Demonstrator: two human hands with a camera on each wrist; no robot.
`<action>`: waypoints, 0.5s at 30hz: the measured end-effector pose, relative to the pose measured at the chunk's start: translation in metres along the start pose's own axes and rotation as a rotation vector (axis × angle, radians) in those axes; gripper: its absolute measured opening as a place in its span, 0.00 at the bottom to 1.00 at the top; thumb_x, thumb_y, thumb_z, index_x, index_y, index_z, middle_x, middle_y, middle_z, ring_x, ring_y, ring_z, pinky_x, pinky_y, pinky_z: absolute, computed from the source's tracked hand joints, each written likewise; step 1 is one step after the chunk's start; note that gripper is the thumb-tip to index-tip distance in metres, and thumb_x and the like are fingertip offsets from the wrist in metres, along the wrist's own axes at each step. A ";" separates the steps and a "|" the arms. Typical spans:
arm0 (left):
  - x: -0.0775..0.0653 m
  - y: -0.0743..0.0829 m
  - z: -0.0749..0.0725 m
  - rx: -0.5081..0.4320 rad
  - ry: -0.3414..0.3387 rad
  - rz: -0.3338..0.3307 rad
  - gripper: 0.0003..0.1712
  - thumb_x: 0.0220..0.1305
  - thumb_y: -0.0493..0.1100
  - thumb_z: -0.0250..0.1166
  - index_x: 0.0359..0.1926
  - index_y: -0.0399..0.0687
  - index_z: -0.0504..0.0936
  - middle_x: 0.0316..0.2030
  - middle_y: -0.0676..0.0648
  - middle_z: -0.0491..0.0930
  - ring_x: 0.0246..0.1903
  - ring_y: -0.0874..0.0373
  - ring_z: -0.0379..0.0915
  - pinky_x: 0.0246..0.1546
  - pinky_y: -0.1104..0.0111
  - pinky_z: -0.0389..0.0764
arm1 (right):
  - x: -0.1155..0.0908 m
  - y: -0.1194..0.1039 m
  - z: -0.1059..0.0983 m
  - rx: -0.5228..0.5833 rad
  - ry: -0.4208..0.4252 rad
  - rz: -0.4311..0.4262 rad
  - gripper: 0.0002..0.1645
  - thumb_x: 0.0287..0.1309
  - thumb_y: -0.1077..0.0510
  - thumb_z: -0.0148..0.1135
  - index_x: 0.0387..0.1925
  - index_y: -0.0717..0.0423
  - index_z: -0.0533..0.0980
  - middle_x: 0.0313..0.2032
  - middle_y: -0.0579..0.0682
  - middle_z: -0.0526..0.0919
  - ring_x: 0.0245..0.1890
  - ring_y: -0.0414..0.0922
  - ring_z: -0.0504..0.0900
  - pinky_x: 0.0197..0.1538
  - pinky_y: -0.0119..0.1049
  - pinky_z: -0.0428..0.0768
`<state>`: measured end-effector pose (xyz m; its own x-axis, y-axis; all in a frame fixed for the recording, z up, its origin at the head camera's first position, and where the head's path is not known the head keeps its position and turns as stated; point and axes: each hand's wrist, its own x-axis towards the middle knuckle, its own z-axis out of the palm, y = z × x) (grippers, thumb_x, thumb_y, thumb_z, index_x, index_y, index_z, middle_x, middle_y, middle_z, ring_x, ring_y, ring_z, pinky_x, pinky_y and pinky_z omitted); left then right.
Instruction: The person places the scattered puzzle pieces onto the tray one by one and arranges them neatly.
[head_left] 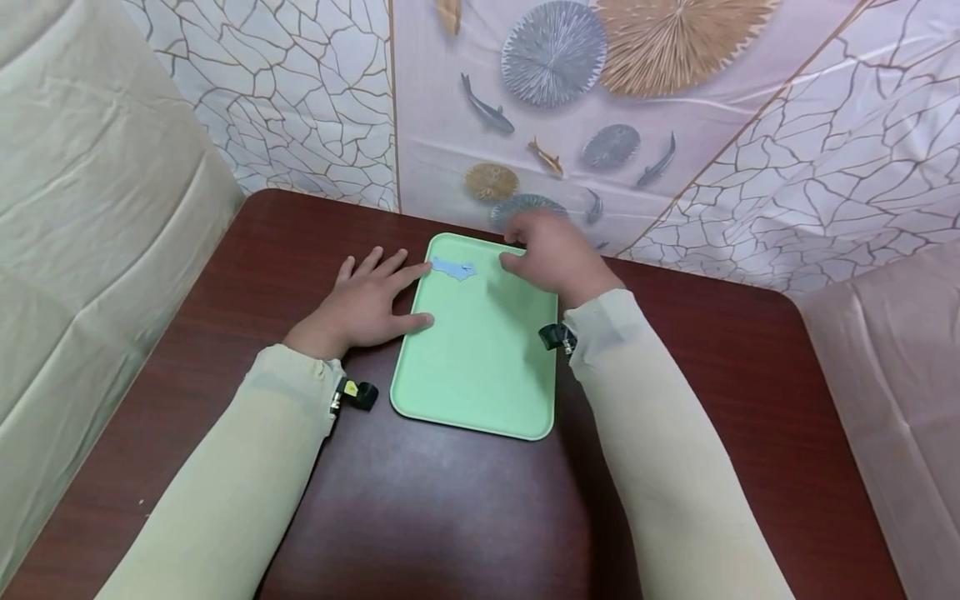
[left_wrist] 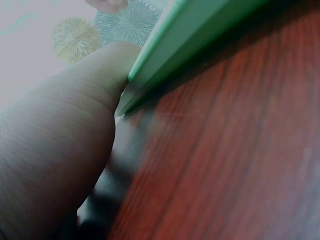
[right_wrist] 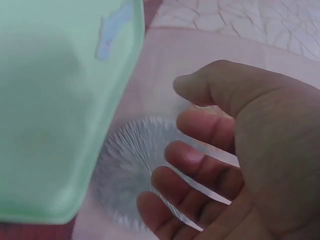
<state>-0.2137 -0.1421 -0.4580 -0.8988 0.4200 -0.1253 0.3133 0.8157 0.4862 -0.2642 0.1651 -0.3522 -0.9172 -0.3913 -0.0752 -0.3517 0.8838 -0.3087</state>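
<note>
A light green rectangular tray (head_left: 472, 358) lies on the dark table. Near its far left corner sits a small, flat, light blue piece (head_left: 453, 267) with an irregular outline and a small dark mark. My left hand (head_left: 360, 304) rests at the tray's left side with fingers spread, thumb and index fingertip at the rim; the left wrist view shows the tray's green side (left_wrist: 175, 50) beside it. Over the far right corner hovers my right hand (head_left: 551, 258), fingers loosely bent. In the right wrist view nothing lies between its thumb and fingers (right_wrist: 187, 152), apart from the tray rim.
The reddish-brown table (head_left: 697, 400) extends around the tray. Behind its far edge hangs a patterned cloth (head_left: 450, 142) with fish and round leaf shapes. Pale fabric (head_left: 97, 208) borders the left side, and more fabric (head_left: 892, 358) the right.
</note>
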 end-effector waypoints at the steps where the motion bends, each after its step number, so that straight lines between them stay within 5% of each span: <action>1: 0.000 0.000 0.000 -0.001 0.000 0.001 0.52 0.75 0.78 0.64 0.91 0.79 0.55 0.93 0.44 0.46 0.92 0.35 0.29 0.86 0.29 0.32 | -0.002 0.003 -0.003 0.005 -0.001 0.011 0.21 0.73 0.51 0.69 0.58 0.60 0.85 0.59 0.58 0.89 0.62 0.56 0.85 0.70 0.55 0.81; 15: 0.000 -0.001 0.002 -0.006 0.004 0.008 0.52 0.74 0.77 0.65 0.91 0.79 0.55 0.93 0.44 0.47 0.92 0.34 0.29 0.86 0.29 0.32 | -0.039 0.033 -0.035 0.002 0.023 0.101 0.19 0.73 0.51 0.68 0.57 0.58 0.86 0.59 0.60 0.88 0.60 0.59 0.84 0.68 0.63 0.81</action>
<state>-0.2140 -0.1424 -0.4602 -0.8977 0.4245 -0.1181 0.3183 0.8100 0.4926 -0.2464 0.2187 -0.3263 -0.9519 -0.2946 -0.0844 -0.2573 0.9178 -0.3024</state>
